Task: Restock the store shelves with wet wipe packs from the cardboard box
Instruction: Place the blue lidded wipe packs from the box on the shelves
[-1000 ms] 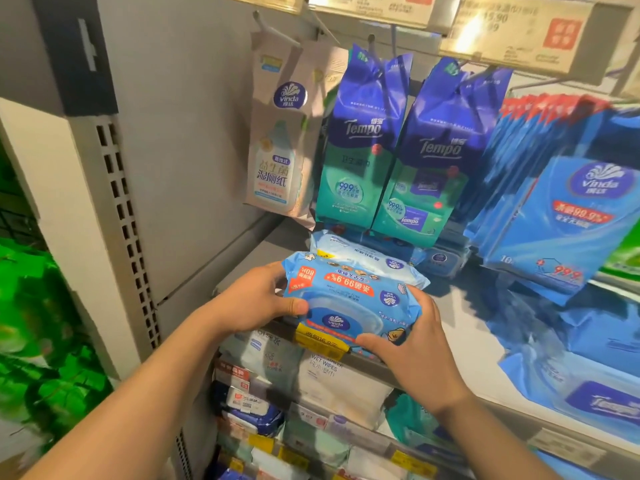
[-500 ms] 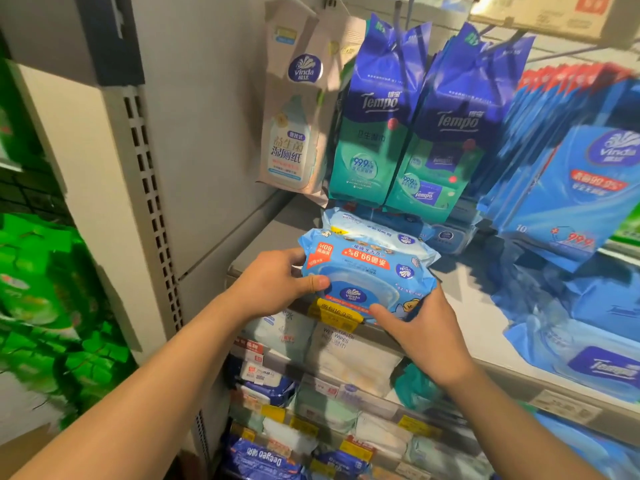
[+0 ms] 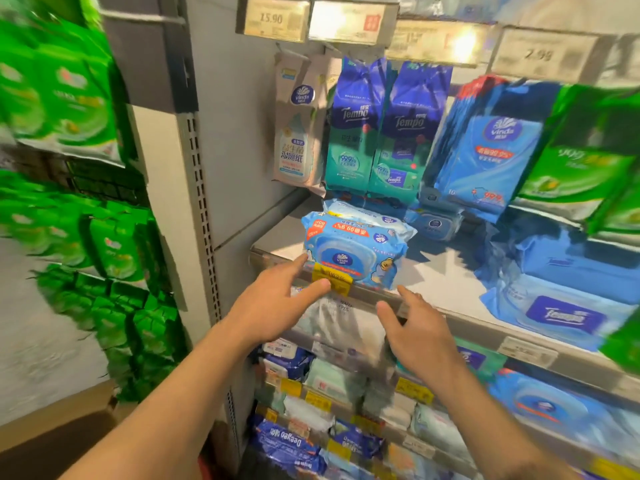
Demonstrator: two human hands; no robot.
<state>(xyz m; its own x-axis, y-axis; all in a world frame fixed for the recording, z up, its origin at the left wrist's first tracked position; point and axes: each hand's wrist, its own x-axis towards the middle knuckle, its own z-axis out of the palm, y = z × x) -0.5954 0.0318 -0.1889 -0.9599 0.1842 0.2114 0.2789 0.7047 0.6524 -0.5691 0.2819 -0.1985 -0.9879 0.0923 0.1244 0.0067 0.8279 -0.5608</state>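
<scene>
At the far left I see green packs hanging in rows, all blurred. Low in the left corner is the brown edge of a cardboard box. Next comes the grey upright post of the rack, with its column of small slots.

My left hand is in front of the shelf, with the fingers straight and a little spread. It holds nothing. One fingertip is at the lower left corner of the wet wipe pack; if it really touches, I cannot tell. The thumb lies over the yellow price tag on the shelf's front rail.

The wet wipe pack is light blue with a round lid and stands at the front edge of the shelf, near its left end. A second pack of the same kind lies directly behind it.

My right hand is below and to the right of the pack, apart from it, with fingers relaxed and open, and it is empty.

Above hang a beige Vinda pack, then two Tempo packs, then blue Vinda packs. At the right, on the shelf, lies a flat blue Tempo pack.
</scene>
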